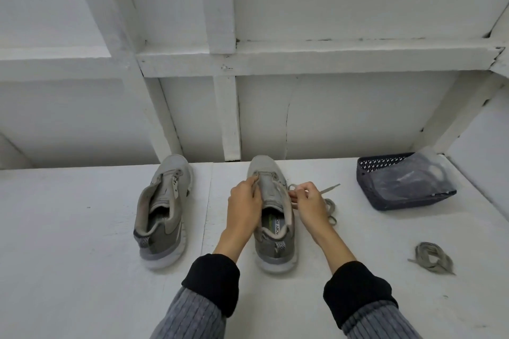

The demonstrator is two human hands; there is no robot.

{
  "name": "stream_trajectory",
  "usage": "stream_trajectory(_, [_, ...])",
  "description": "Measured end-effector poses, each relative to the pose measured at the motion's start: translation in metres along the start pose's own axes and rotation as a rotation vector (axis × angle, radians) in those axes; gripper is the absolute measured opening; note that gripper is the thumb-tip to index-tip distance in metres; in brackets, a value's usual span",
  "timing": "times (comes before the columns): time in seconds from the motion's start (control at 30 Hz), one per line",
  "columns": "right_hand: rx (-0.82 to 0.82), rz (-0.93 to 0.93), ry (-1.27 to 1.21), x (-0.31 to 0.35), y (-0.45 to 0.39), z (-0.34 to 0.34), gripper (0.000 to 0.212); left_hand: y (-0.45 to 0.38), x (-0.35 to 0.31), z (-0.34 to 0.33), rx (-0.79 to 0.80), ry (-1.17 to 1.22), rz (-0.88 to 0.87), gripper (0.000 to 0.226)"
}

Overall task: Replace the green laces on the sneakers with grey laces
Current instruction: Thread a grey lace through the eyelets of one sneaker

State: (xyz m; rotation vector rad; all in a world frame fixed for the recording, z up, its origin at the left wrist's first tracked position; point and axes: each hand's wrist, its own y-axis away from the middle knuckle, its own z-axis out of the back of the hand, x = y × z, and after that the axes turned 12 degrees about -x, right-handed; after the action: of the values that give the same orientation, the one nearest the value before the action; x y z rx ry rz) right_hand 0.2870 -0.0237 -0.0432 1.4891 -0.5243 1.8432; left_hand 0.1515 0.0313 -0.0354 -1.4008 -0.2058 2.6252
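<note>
**Relacing just begun on the right-hand sneaker; other shoe bare**

Both sneakers stand on the white tabletop, toes twd the back edge. The left sneaker (162, 215) has no lace at all, eyelets look bare. The right sneaker (274, 215) sits mid-table, near the back edge, and is being worked on.

Left hand (243, 208) grips the shoe's left eyelet flap, fingers curled over it near the lowest eyelets. Right hand (308, 201) pinches a grey lace (329, 205) just beside the shoe's right eyelet row; the rest of that lace loops loose on the tabletop to the right, one flat tip pointing twd the basket (405, 181). Hands are apart, one each side of the tongue.

Progress, as I read it: old laces are out of both shoes. A bundled lace (432, 257) lies twd the right edge; colour reads grey-green, can't tell if it's an old one or the spare. The basket at the back right corner holds a clear plastic bag, contents unclear.

Left to do: prob. nearly all threading on this shoe (only the bottom eyelets seem started, if that), then the whole 2nd shoe.
</note>
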Motion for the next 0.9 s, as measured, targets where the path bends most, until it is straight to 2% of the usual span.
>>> stream_trajectory(0.2, [0.092, -0.018, -0.014, 0.006, 0.006, 0.006, 0.017, 0.012, 0.008, 0.013, -0.031, -0.099, -0.023, 0.036])
stream_trajectory(0.33, [0.135, 0.058, 0.147, 0.015, 0.002, 0.011, 0.018, 0.004, 0.0, 0.019, 0.032, -0.116, 0.035, 0.033])
stream_trajectory(0.4, [0.144, 0.095, 0.16, 0.018, -0.001, 0.014, 0.019, 0.001, -0.007, 0.021, 0.059, -0.191, 0.019, 0.027])
stream_trajectory(0.47, [0.116, 0.184, 0.176, 0.021, -0.004, 0.017, 0.021, -0.005, -0.012, 0.018, 0.064, -0.147, -0.026, 0.028])
stream_trajectory(0.57, [0.127, 0.254, 0.107, 0.031, -0.006, 0.02, 0.02, -0.022, -0.016, 0.01, 0.239, 0.123, -0.099, 0.033])
stream_trajectory(0.67, [0.131, 0.27, 0.035, 0.038, -0.009, 0.025, 0.019, -0.033, -0.021, 0.002, 0.443, 0.189, -0.093, 0.036])
stream_trajectory(0.77, [0.095, 0.263, 0.022, 0.035, -0.013, 0.029, 0.019, -0.041, -0.019, -0.003, 0.486, 0.133, -0.089, 0.034])
stream_trajectory(0.9, [0.046, 0.208, 0.0, 0.026, -0.017, 0.033, 0.021, -0.048, -0.01, -0.005, 0.513, 0.173, -0.073, 0.038])
